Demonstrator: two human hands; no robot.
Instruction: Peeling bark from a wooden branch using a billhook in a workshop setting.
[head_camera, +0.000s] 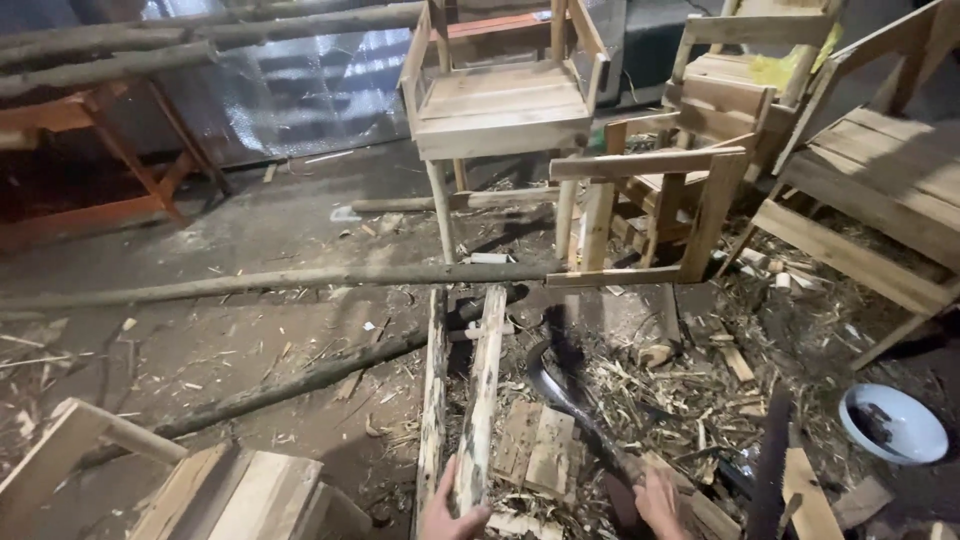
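Hands show only at the bottom edge of the view. The left hand (452, 512) is wrapped around the near end of a rough wooden stake (480, 395), thumb and fingers closed on it, the stake running away from the person across the chip-covered floor. A second, darker stake (432, 390) lies just left of the first one, almost parallel and close against it. The right hand (660, 503) is to the right of the held stake and grips the handle of a curved dark blade (560, 385) (a machete or similar chopping tool, as far as the blur lets me tell); the blade arcs up beside the stake, with its tip near the stake's far end. Between the stake and the blade sits a flat block of wood (540, 450) among shavings. Beyond the stake's far end a long thin pole (280, 282) lies crosswise, and behind that stands an unfinished wooden chair (500, 100), with another chair frame (650, 215) tipped on its side to its right. Far right of the stake, a pale blue bowl (893, 424) rests on the ground. Left of the stake, near the person, are stacked planks (230, 495).
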